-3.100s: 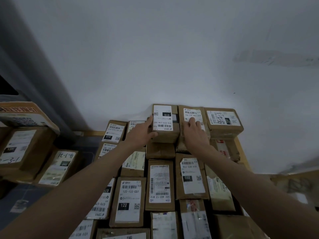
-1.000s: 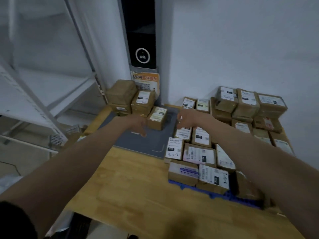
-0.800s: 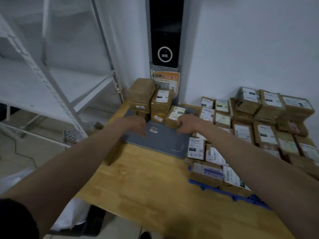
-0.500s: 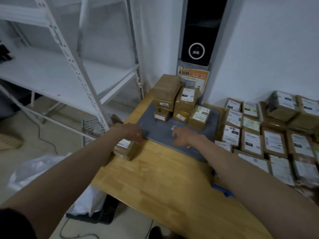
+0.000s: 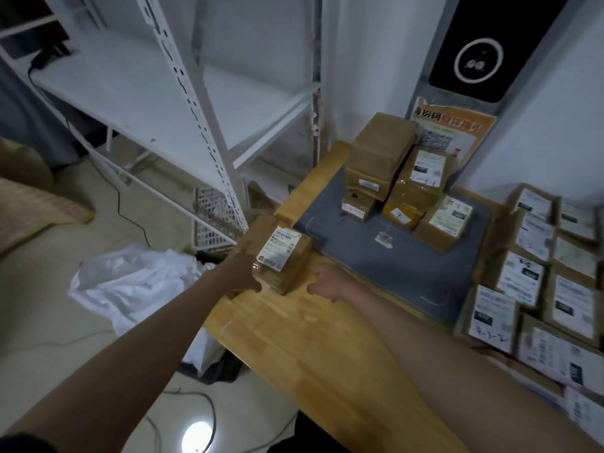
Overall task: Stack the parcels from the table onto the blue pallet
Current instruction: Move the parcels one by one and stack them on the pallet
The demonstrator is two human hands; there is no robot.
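Note:
A brown parcel [image 5: 283, 260] with a white label lies at the left edge of the wooden table [image 5: 327, 348]. My left hand [image 5: 240, 271] lies along its left side, thumb hooked round the near corner. My right hand [image 5: 328, 282] hovers just right of the parcel with loosely curled fingers, a small gap between them. More parcels [image 5: 397, 181] are piled at the back of a grey mat [image 5: 392, 266]. The stacked labelled parcels [image 5: 552, 289] fill the right edge; the blue pallet beneath them is hidden.
A white metal shelf [image 5: 196, 103] stands left of the table, with a wire basket [image 5: 212, 220] at its foot. A white plastic bag [image 5: 137, 282] and cables lie on the floor. A black device [image 5: 474, 57] with an orange poster hangs on the wall behind.
I have turned left from the stacked parcels to the table's left edge. Both hands came back from the stack; the left took hold of the parcel, the right closed in beside it.

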